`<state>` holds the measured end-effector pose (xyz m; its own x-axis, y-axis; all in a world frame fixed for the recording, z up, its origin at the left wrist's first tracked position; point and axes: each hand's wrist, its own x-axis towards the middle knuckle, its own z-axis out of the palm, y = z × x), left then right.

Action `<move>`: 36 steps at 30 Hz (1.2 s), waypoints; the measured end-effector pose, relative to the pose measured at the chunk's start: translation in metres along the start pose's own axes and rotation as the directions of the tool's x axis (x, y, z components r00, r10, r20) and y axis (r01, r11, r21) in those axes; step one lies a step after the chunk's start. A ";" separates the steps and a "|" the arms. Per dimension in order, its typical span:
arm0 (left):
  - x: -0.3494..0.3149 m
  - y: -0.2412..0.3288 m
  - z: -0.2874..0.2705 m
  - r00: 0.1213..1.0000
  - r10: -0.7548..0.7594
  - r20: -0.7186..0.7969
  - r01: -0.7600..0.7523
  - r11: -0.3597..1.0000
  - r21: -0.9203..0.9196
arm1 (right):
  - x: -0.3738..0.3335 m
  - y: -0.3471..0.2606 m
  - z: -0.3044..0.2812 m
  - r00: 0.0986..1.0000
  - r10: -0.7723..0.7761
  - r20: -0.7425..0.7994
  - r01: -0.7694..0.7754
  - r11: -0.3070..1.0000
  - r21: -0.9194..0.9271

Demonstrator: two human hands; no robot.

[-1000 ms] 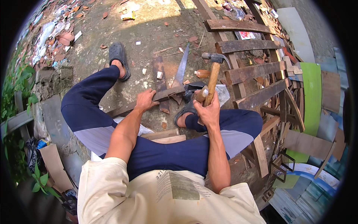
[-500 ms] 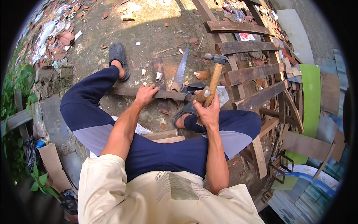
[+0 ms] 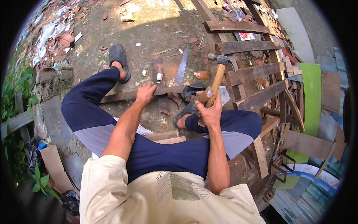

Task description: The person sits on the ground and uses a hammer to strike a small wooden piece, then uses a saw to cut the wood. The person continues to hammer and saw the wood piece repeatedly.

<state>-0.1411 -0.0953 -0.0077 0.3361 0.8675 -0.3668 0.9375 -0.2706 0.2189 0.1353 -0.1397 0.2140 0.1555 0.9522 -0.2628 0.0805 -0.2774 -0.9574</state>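
My left hand (image 3: 145, 92) is closed over a narrow dark wooden slat (image 3: 125, 96), fingers on its far edge. The slat lies sideways between my legs and crosses another dark board (image 3: 160, 69) on the ground. In my right hand (image 3: 211, 112) is a claw hammer (image 3: 219, 71), held upright with its metal head at the top. Beside the hammer's shaft, the same hand also has a short, thick wooden handle (image 3: 203, 95); what it belongs to is hidden. A handsaw (image 3: 182, 67) lies beyond the slat, blade pointing away from me.
A ladder-like frame of wooden slats (image 3: 255, 71) stands to the right. Past it are a green panel (image 3: 311, 100) and stacked boards. Two short wood pieces (image 3: 167, 138) lie between my thighs. Litter (image 3: 48, 37) covers the far left, beside a broken block wall (image 3: 54, 82).
The slat under my left hand has slid to the left and tilted slightly, its right end now away from the thick handle. My right hand still holds the hammer in nearly the same place.
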 end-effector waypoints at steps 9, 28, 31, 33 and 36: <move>0.003 -0.015 0.000 0.975 -0.215 0.051 0.214 0.976 0.029 | 0.001 -0.005 0.000 0.999 0.033 0.024 -0.034 0.999 0.026; -0.007 0.014 -0.027 0.970 -0.242 0.018 0.242 0.965 -0.104 | -0.017 -0.031 -0.006 0.986 -0.149 -0.072 0.158 0.978 0.139; -0.008 0.029 -0.044 0.943 -0.290 0.165 0.310 0.944 -0.112 | -0.022 -0.034 -0.016 0.971 -0.226 -0.075 0.234 0.964 0.128; -0.009 0.022 -0.051 0.932 -0.247 0.265 0.285 0.951 -0.116 | -0.026 -0.035 -0.016 0.958 -0.279 -0.069 0.287 0.946 0.152; -0.004 0.003 -0.051 0.919 -0.163 0.359 0.219 0.968 -0.120 | -0.030 -0.038 -0.011 0.960 -0.275 -0.048 0.279 0.941 0.190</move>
<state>-0.1441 -0.0784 0.0404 0.1884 0.6913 -0.6976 0.9705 -0.0222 0.2401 0.1388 -0.1593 0.2593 0.1746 0.9845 0.0168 -0.0676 0.0290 -0.9973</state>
